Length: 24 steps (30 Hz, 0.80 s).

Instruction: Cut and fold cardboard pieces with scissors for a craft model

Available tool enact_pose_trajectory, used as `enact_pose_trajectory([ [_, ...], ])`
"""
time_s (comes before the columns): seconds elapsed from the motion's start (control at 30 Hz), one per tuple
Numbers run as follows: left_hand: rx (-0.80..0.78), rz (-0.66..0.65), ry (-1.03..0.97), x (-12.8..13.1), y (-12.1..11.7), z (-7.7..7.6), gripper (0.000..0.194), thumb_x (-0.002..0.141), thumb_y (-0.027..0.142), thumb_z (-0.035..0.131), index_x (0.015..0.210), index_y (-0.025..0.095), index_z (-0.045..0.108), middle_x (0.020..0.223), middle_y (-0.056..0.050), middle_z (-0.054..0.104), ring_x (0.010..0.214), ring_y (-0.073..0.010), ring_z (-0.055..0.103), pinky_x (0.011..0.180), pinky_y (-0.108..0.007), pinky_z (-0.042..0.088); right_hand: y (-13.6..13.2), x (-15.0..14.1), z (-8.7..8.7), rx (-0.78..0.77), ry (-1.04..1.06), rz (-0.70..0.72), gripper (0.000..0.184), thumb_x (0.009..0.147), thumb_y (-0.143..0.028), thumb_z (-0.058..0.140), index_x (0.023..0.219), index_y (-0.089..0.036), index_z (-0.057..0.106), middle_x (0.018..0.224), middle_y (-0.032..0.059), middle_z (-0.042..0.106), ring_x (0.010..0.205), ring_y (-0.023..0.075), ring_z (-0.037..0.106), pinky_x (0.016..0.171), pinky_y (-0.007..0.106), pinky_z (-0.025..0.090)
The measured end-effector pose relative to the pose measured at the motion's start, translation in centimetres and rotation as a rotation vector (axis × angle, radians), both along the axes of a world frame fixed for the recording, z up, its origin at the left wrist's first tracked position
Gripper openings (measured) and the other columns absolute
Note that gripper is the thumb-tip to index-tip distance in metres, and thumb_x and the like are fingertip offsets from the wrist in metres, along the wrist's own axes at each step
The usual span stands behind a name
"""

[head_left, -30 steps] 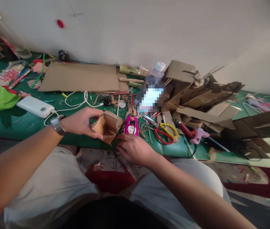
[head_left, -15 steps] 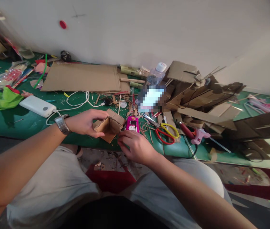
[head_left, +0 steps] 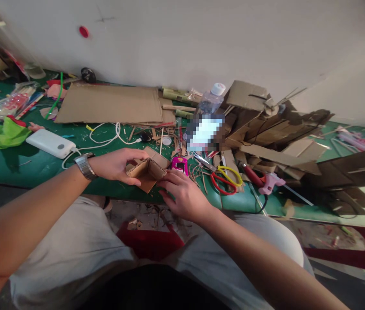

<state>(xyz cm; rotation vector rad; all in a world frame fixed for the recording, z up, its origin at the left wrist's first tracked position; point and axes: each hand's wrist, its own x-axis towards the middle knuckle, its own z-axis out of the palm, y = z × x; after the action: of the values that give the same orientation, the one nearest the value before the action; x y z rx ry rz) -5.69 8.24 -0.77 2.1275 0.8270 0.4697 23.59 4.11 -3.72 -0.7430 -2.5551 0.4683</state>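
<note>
A small folded cardboard piece (head_left: 146,186), with walls standing up from a base, is near the bench's front edge. My left hand (head_left: 118,165), a metal watch on its wrist, is closed round its left wall, thumb in front. The fingers of my right hand (head_left: 182,193) are pinched together on the right wall's edge; the fingertips are partly hidden. Just behind my right hand lies a pink box with a white cartoon figure (head_left: 180,163), partly covered by the fingers. Another cardboard flap (head_left: 156,157) shows behind the folded piece.
On the green bench (head_left: 95,183) lie scissors (head_left: 224,176), a pink glue gun (head_left: 269,183), a white power bank (head_left: 50,143) with its cable, and a blurred-out lit screen (head_left: 205,131). A flat cardboard sheet (head_left: 111,103), a bottle (head_left: 213,99) and a cardboard construction (head_left: 266,120) stand farther back.
My right fingers have shifted up onto the cardboard's right edge and cover more of the pink box. My left hand keeps its hold, almost unmoved.
</note>
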Motion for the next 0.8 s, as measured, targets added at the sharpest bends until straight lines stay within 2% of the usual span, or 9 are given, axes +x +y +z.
enact_pose_trajectory([
  [0.17, -0.003, -0.097, 0.033, -0.3, 0.5, -1.1, 0.055, 0.081, 0.041, 0.090, 0.130, 0.022, 0.073, 0.124, -0.012, 0.078, 0.110, -0.0291, 0.073, 0.096, -0.038, 0.055, -0.2, -0.1, 0.1, -0.032, -0.045, -0.020, 0.030, 0.101, -0.017, 0.062, 0.128, -0.018, 0.074, 0.128, 0.0157, 0.076, 0.121, 0.0319, 0.070, 0.108, 0.051, 0.060],
  [0.4, -0.008, -0.049, 0.038, 0.3, 0.3, -1.8, 0.061, 0.076, 0.042, 0.094, 0.129, 0.021, 0.072, 0.131, -0.012, 0.076, 0.120, -0.0331, 0.071, 0.105, -0.044, 0.053, -0.4, -0.2, 0.2, -0.067, -0.108, -0.031, 0.031, 0.103, -0.019, 0.062, 0.131, -0.012, 0.073, 0.130, 0.0175, 0.075, 0.120, 0.0329, 0.072, 0.106, 0.048, 0.063],
  [0.6, -0.086, 0.015, 0.019, 0.8, -0.2, -2.9, 0.073, 0.072, 0.043, 0.097, 0.134, 0.020, 0.067, 0.136, -0.014, 0.074, 0.127, -0.0343, 0.069, 0.111, -0.047, 0.051, -0.7, -0.3, 0.3, -0.153, -0.194, -0.088, 0.036, 0.104, -0.022, 0.061, 0.138, -0.013, 0.068, 0.140, 0.0193, 0.069, 0.119, 0.0305, 0.075, 0.099, 0.043, 0.066],
  [0.8, -0.124, 0.163, -0.075, 1.7, -1.1, -4.2, 0.064, 0.070, 0.040, 0.098, 0.126, 0.022, 0.070, 0.127, -0.008, 0.077, 0.119, -0.0326, 0.072, 0.107, -0.046, 0.055, -1.0, -0.5, 0.2, -0.177, -0.210, -0.110, 0.041, 0.104, -0.025, 0.062, 0.143, -0.012, 0.065, 0.144, 0.0214, 0.064, 0.122, 0.0326, 0.074, 0.102, 0.047, 0.066],
])
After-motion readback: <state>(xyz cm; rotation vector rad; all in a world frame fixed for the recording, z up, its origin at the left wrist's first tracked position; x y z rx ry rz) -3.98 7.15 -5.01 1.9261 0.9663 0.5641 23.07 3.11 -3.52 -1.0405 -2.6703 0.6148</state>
